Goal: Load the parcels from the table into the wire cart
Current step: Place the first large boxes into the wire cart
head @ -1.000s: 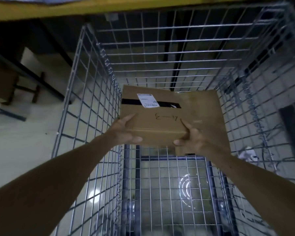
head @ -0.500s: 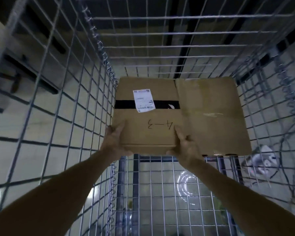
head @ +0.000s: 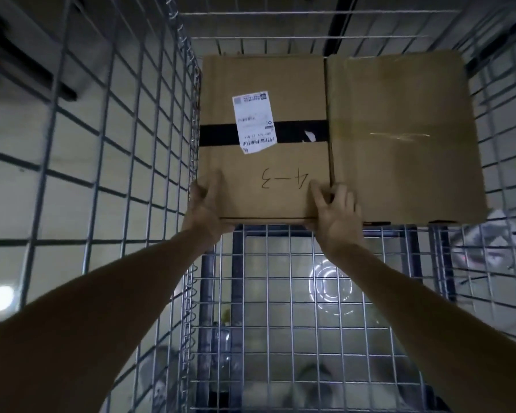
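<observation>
Deep inside the wire cart point(head: 149, 144) I hold a brown cardboard parcel point(head: 262, 180) with black tape, a white label and "4-3" written on top. It lies in the far left corner, flush against a second brown parcel point(head: 399, 138) on its right. My left hand point(head: 204, 208) grips its near left corner. At the near right corner my right hand point(head: 334, 211) has its fingers on top of the box. Whether the parcel rests fully on the cart floor is hard to tell.
The cart's mesh floor point(head: 280, 308) stretches bare in front of the two parcels, toward me. Mesh walls rise left, right point(head: 501, 93) and behind. A pale object point(head: 486, 236) lies outside the right wall, and a tiled floor shows through the left mesh.
Both hands have carried the labelled parcel down and forward into the far left corner, beside the other parcel. My view has dropped lower into the cart.
</observation>
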